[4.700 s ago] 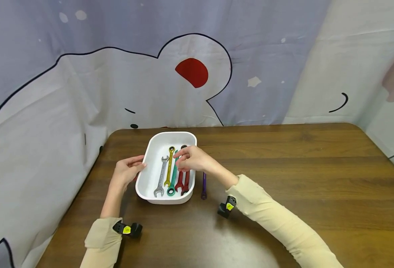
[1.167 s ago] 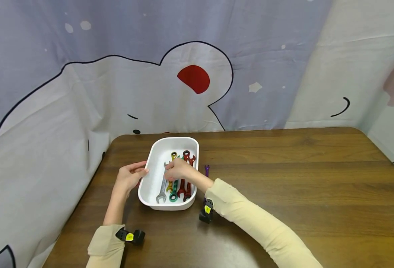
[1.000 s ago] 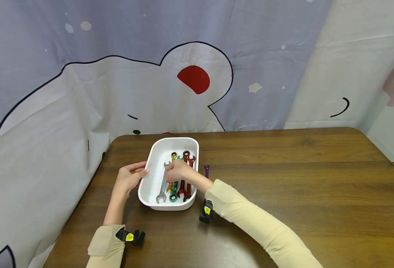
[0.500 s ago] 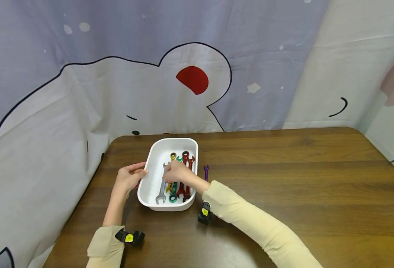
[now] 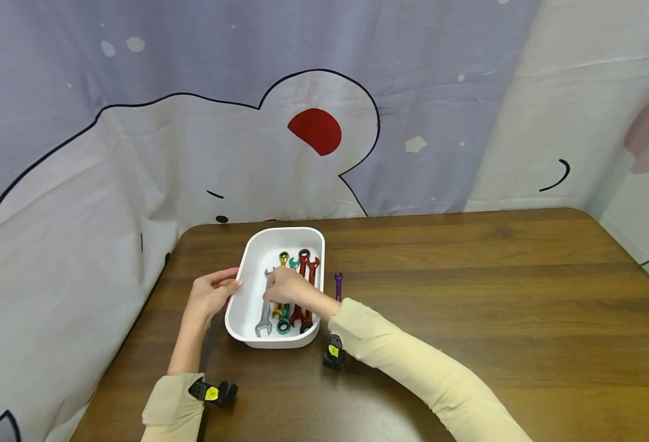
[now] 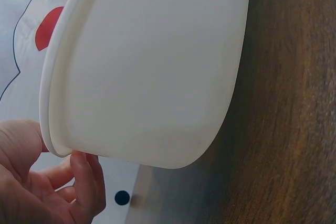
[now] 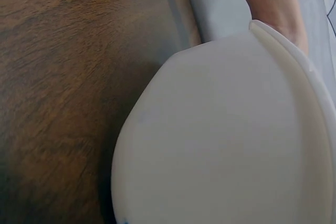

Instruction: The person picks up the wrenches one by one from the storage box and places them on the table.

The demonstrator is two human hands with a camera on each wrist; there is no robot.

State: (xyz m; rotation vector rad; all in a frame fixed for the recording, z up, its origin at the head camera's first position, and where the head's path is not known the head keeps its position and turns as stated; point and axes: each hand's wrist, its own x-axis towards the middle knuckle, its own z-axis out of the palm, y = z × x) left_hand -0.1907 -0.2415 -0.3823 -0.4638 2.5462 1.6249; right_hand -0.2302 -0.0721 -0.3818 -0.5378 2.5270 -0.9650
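The white tray point(image 5: 258, 301) stands on the bench point(image 5: 468, 294) as it did a second ago, but the right hand point(image 5: 283, 287) has slid from above the gold and green wrenches toward the tray's left side, and now lies over the shaft of the silver wrench point(image 5: 262, 319), whose open end shows at the tray's near edge. Its fingers curl down onto that shaft, so its grip looks narrow and closed on the silver wrench, though the contact itself is hidden under the hand. This suggests the sorting inside the tray has passed from the coloured wrenches to the silver one. The left hand point(image 5: 210, 294) keeps its place, gripping the tray's left rim. The gold wrench point(image 5: 280, 261), green wrench point(image 5: 284, 322) and two red wrenches point(image 5: 305, 270) lie side by side to the right of the silver one; a purple wrench point(image 5: 338, 283) lies on the bench just right of the tray. Only the head view shows the wrenches. The left wrist view shows the tray's outer wall point(image 6: 157, 72) with fingertips point(image 6: 86, 182) under its rim; the right wrist view shows the tray's outside point(image 7: 220, 140).
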